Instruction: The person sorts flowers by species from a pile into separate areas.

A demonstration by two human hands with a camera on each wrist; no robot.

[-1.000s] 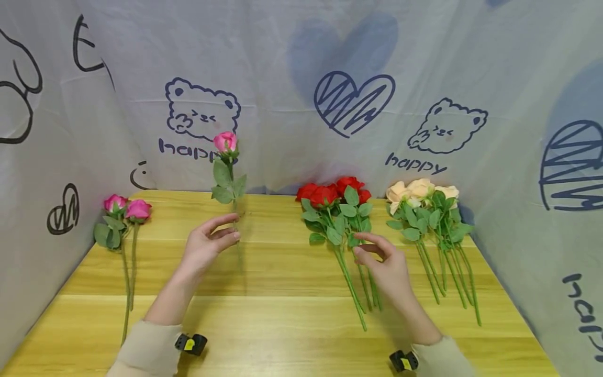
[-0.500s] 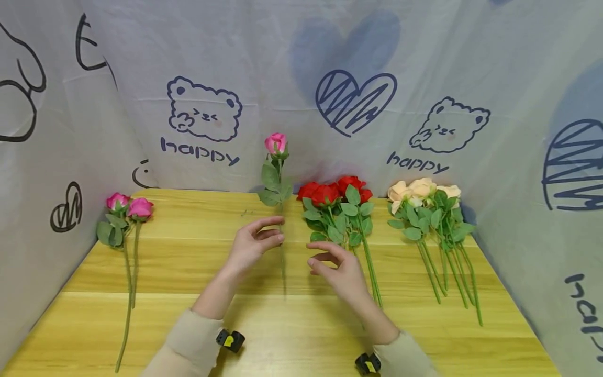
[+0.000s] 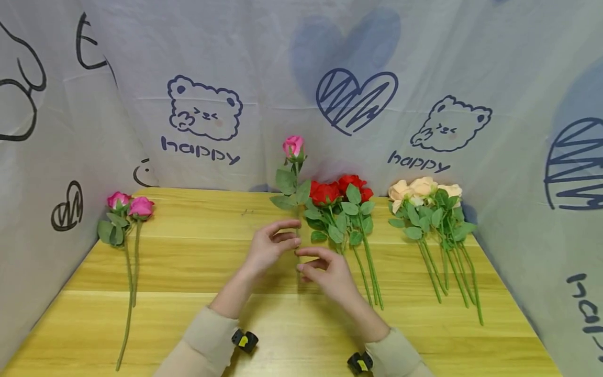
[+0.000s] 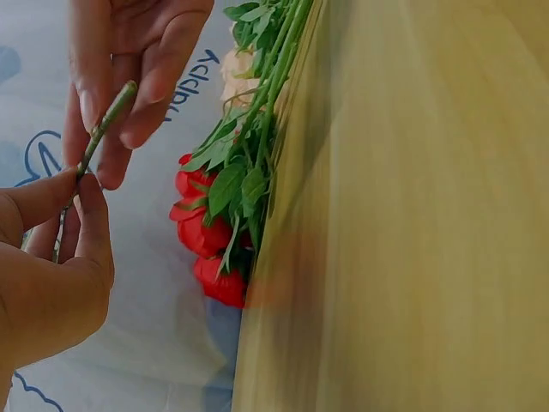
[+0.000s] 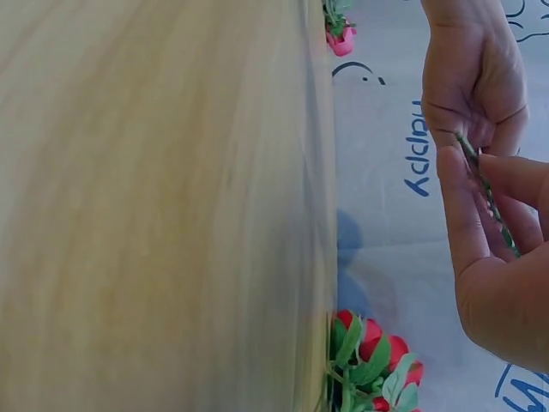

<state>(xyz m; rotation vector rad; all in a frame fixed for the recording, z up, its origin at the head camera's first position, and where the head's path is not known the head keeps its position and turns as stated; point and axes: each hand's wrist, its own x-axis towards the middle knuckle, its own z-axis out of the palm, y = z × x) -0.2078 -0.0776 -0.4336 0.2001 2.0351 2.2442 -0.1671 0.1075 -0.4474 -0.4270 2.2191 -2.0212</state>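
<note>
A single pink rose (image 3: 294, 147) stands upright above the table, its leafy stem (image 4: 96, 137) running down between both hands. My left hand (image 3: 270, 245) pinches the stem between thumb and fingertips below the leaves. Just under it, my right hand (image 3: 327, 273) has its thumb and fingers loosely spread around the lower stem, fingertips right at it. The left wrist view shows the cut end of the stem in front of the right hand's fingers. Right behind the hands lie red roses (image 3: 325, 193) with green leaves.
Two darker pink roses (image 3: 141, 208) lie at the left of the wooden table (image 3: 198, 272). Peach roses (image 3: 422, 187) with long stems lie at the right. A printed white cloth (image 3: 278, 63) hangs behind and along the sides.
My left hand has carried the pink rose rightward to beside the red roses. My right hand has moved left from over the red roses' stems to the rose's lower stem.
</note>
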